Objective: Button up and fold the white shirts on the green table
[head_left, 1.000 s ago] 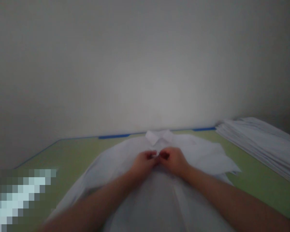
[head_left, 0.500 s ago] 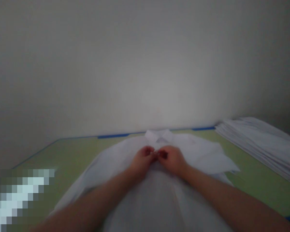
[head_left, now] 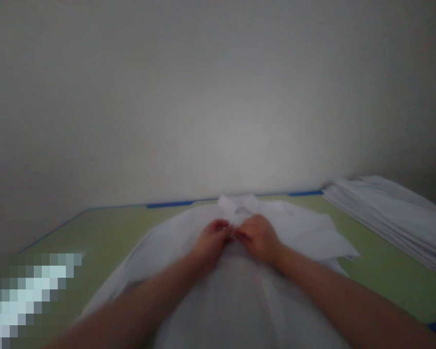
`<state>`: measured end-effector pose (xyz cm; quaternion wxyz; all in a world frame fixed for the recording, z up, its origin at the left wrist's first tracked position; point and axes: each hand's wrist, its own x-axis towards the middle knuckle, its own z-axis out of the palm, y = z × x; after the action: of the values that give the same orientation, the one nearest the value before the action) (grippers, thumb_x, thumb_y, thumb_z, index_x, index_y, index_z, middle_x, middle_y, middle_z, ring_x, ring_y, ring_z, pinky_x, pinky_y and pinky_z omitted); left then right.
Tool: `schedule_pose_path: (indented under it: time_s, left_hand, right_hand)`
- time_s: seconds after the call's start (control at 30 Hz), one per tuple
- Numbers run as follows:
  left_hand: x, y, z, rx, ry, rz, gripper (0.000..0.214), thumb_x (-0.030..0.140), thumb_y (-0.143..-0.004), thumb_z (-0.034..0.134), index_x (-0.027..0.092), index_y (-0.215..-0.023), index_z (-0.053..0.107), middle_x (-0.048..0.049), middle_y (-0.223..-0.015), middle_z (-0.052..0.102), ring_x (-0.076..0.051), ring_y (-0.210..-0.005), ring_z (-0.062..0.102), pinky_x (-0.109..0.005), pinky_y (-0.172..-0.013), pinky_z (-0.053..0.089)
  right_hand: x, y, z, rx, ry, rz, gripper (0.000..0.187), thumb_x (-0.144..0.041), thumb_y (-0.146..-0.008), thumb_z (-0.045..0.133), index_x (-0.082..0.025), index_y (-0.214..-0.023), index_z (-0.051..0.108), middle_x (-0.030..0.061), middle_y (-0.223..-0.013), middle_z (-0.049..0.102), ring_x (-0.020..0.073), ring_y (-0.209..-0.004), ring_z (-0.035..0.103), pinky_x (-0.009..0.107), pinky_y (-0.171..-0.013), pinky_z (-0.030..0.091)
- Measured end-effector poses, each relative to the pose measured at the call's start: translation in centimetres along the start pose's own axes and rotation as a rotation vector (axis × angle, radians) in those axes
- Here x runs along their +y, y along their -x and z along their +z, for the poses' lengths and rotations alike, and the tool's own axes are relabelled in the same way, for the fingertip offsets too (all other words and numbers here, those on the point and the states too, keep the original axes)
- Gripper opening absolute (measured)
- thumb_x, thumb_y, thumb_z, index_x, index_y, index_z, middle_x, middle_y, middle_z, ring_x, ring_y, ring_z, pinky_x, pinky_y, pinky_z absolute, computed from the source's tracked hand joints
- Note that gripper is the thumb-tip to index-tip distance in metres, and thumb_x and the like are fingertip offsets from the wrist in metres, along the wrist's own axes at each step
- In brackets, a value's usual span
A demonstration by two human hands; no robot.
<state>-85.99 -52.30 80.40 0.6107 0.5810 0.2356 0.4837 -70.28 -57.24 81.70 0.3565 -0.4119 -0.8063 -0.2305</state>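
A white collared shirt (head_left: 305,232) lies spread on the green table, its collar toward the wall and its body running down toward me. My left hand (head_left: 215,242) is closed, thumb and fingers pinching the shirt's front just below the collar. Right beside it, my right hand (head_left: 258,237) also pinches the front, its fingertips meeting those of the left. Between the fingertips a bit of white cloth shows; blur hides any button there. Both forearms pass over the lower part of the shirt.
A stack of folded white garments (head_left: 392,218) lies at the right on the green table (head_left: 109,228). Blue tape (head_left: 170,204) runs along the table's far edge, against a plain grey wall (head_left: 218,97). A pixelated patch covers the lower left corner.
My right hand has shifted slightly upward and its fingers have rolled in closer over the cloth. My left hand stays nearly in place; the shirt lies as before.
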Motion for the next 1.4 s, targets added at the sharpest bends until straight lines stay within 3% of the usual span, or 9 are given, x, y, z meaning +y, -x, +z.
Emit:
schedule_pose_path:
  time_s: [0.17,0.43,0.8,1.07,1.3,1.4]
  left_hand:
    - [0.1,0.1,-0.2,-0.036,-0.066,0.009,0.033,0.021,-0.063,0.071,0.016,-0.091,0.055,-0.0022,-0.075,0.062,-0.011,-0.067,0.060,-0.024,-0.067,0.048]
    - [0.5,0.1,-0.3,0.021,-0.325,0.026,0.031,0.021,-0.065,0.070,0.017,-0.092,0.056,-0.0006,-0.068,0.061,-0.012,-0.064,0.060,-0.023,-0.060,0.046]
    - [0.4,0.1,-0.3,0.035,-0.264,0.004,0.024,0.015,-0.065,0.065,0.017,-0.086,0.052,-0.0017,-0.071,0.063,-0.014,-0.067,0.062,-0.024,-0.062,0.048]
    - [0.2,-0.2,-0.6,0.058,-0.298,-0.023,0.013,0.013,-0.068,0.062,0.018,-0.074,0.052,-0.0017,-0.069,0.063,-0.014,-0.066,0.062,-0.024,-0.062,0.049]
    - [-0.3,-0.1,-0.9,0.047,-0.322,0.039,0.022,0.023,-0.066,0.070,0.017,-0.082,0.056,-0.0034,-0.070,0.066,-0.014,-0.064,0.062,-0.024,-0.061,0.048]
    - [-0.5,-0.4,-1.0,0.029,-0.352,0.073,0.025,0.026,-0.066,0.070,0.016,-0.084,0.056,-0.0038,-0.070,0.066,-0.014,-0.063,0.062,-0.024,-0.060,0.047]
  right_hand:
    - [0.0,-0.2,-0.4,0.032,-0.100,0.145,0.029,-0.044,-0.084,0.054,-0.019,-0.076,0.066,0.0012,-0.071,0.064,0.0122,-0.068,0.053,0.026,-0.070,0.033]
    - [0.2,0.0,0.0,-0.045,-0.114,0.175,0.026,-0.042,-0.081,0.059,-0.018,-0.072,0.064,0.0003,-0.068,0.062,0.0118,-0.067,0.053,0.026,-0.070,0.033]
    - [0.8,0.0,-0.2,-0.051,0.004,-0.111,0.032,-0.036,-0.091,0.045,-0.018,-0.073,0.064,0.0024,-0.071,0.064,0.0122,-0.071,0.054,0.029,-0.076,0.030]
    - [0.7,-0.3,-0.8,-0.113,0.185,-0.280,0.023,-0.026,-0.090,0.045,-0.018,-0.077,0.062,0.0028,-0.069,0.061,0.0137,-0.069,0.049,0.032,-0.077,0.028]
    - [1.3,-0.3,-0.3,-0.157,0.161,-0.347,0.019,-0.023,-0.088,0.046,-0.018,-0.078,0.062,0.0021,-0.072,0.062,0.0127,-0.068,0.050,0.032,-0.078,0.030]
    - [1.3,-0.2,-0.1,-0.154,0.070,-0.283,0.020,-0.025,-0.087,0.048,-0.018,-0.075,0.062,0.0022,-0.072,0.063,0.0128,-0.071,0.052,0.031,-0.077,0.031]
